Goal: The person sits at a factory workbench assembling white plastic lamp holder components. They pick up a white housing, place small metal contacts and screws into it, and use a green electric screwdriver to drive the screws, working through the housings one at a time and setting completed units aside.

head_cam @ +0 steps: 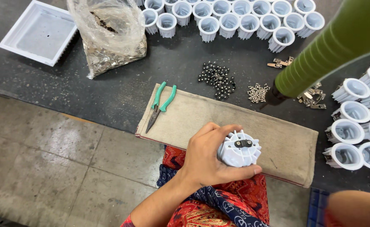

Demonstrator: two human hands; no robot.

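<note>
Down by the lap, the left hand [206, 157] wraps a white finned plastic housing [239, 149], fingers curled over its top edge and thumb pressed under its near side, wrist bent inward; the housing's closed end faces up, with a small dark metal clip [243, 143] on it; it sits just over the near edge of a tan cloth mat [235, 122]. The right hand [355, 208] shows only as a blur at the lower right corner, well apart from the housing; whether it grips anything I cannot tell. A green ribbed tool [328, 50] slants in from the upper right, its dark tip near a heap of small screws [257, 93]; green-handled pliers [159, 104] lie on the mat's far left corner. Beyond, a clear bag [109, 38] holds metal clips; a white tray [40, 31] lies beside it; rows of white housings [235, 17] stand open end up.
</note>
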